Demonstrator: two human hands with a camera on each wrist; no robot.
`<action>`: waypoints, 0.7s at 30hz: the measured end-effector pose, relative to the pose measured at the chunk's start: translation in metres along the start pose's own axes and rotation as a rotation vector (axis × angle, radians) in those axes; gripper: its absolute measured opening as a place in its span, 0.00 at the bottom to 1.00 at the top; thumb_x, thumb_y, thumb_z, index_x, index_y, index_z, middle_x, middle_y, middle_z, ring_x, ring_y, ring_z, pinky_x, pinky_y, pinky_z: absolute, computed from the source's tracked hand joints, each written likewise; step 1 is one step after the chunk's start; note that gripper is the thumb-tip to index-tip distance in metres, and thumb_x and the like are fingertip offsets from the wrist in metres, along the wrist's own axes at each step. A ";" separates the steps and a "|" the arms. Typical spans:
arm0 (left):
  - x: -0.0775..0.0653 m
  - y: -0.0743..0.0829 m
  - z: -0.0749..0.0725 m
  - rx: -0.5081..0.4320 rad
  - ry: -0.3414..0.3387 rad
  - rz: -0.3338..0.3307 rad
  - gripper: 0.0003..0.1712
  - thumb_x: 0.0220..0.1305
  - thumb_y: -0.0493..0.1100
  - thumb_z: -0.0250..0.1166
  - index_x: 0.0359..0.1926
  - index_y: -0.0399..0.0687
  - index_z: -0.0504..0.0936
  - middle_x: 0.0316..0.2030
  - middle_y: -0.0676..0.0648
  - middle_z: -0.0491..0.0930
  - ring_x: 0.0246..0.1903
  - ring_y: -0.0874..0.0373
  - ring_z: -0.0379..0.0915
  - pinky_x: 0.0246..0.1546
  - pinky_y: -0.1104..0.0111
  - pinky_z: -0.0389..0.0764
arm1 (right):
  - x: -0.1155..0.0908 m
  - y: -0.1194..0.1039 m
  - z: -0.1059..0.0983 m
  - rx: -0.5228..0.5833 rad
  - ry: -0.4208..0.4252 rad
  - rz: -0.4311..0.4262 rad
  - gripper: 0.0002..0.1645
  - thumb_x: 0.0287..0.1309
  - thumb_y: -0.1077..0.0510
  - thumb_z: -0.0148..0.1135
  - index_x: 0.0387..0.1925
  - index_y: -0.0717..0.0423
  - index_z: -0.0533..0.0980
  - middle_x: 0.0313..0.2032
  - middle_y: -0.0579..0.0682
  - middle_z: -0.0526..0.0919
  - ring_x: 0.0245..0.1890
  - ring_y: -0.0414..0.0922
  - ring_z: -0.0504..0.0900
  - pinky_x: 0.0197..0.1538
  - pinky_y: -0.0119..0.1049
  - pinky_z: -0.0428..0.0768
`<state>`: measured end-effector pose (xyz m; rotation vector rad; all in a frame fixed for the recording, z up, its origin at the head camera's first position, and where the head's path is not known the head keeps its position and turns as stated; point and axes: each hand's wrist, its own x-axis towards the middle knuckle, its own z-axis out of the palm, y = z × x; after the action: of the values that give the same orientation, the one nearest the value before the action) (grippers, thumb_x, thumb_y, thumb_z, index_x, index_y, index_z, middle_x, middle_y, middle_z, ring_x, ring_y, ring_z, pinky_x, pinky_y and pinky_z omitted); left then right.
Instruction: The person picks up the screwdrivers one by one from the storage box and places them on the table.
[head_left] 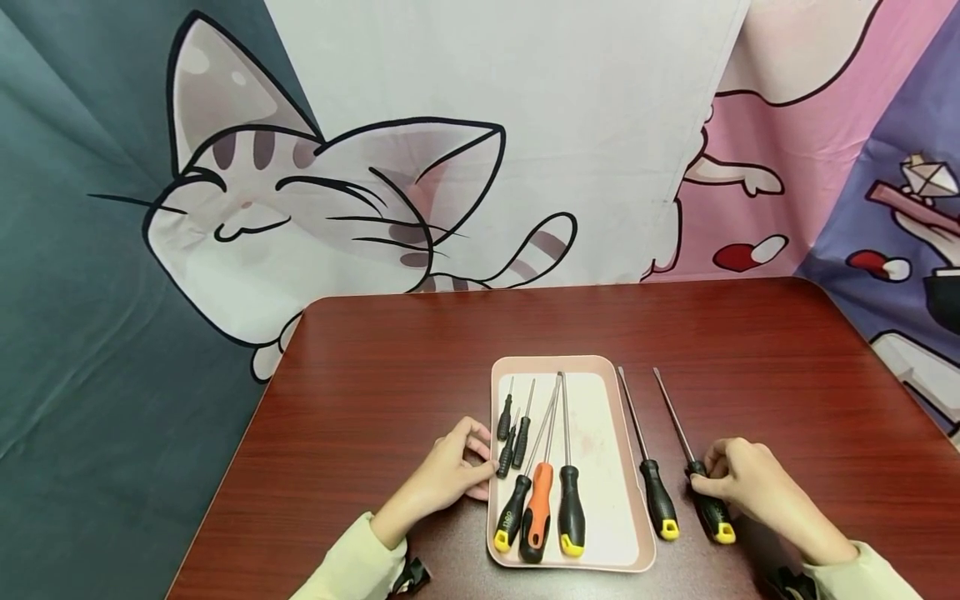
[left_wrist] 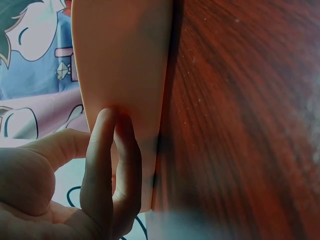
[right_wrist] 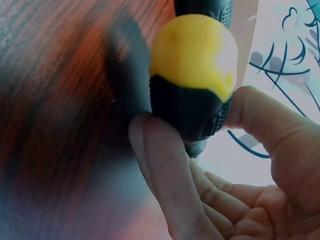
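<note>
My left hand [head_left: 448,468] holds the left edge of a shallow pink-rimmed tray [head_left: 637,508]. Its thumb lies over the rim, and two fingertips press the outer wall, seen in the left wrist view. On the table right of the tray, my right hand [head_left: 753,483] pinches the black handle of a screwdriver [head_left: 722,532] between thumb and fingers; its yellow end [right_wrist: 194,52] faces the right wrist camera. Between that screwdriver and the tray lies another long black-and-yellow screwdriver [head_left: 657,500]. Inside the tray are an orange-and-black screwdriver [head_left: 538,504] and two black-and-yellow ones.
Three small black screwdrivers [head_left: 522,442] lie at the tray's upper left. The brown wooden table [head_left: 390,358] reaches back to a cloth printed with a cartoon cat [head_left: 247,233].
</note>
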<state>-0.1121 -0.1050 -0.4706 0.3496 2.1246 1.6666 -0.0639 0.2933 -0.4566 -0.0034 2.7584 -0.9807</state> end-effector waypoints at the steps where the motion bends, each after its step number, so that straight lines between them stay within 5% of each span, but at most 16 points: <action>1: 0.000 0.000 0.000 0.001 0.001 -0.002 0.18 0.63 0.29 0.65 0.50 0.32 0.68 0.36 0.40 0.76 0.25 0.48 0.83 0.25 0.60 0.88 | 0.000 0.000 0.001 0.000 0.004 0.002 0.15 0.49 0.60 0.74 0.27 0.61 0.74 0.21 0.47 0.78 0.14 0.43 0.77 0.16 0.33 0.80; 12: -0.001 0.000 0.000 -0.008 0.006 -0.006 0.19 0.63 0.30 0.66 0.51 0.33 0.68 0.37 0.40 0.75 0.24 0.51 0.82 0.25 0.60 0.88 | -0.001 0.003 0.005 -0.061 0.029 -0.051 0.14 0.48 0.61 0.74 0.25 0.58 0.73 0.18 0.44 0.75 0.11 0.40 0.74 0.16 0.32 0.76; 21: 0.000 0.001 0.000 -0.010 0.001 -0.006 0.19 0.62 0.29 0.66 0.51 0.32 0.68 0.37 0.40 0.76 0.27 0.44 0.83 0.25 0.60 0.88 | 0.000 0.002 0.005 -0.115 0.025 -0.054 0.15 0.51 0.60 0.72 0.24 0.56 0.71 0.16 0.43 0.72 0.12 0.40 0.71 0.17 0.31 0.72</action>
<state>-0.1122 -0.1053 -0.4699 0.3387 2.1152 1.6736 -0.0624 0.2920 -0.4620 -0.0847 2.8476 -0.8390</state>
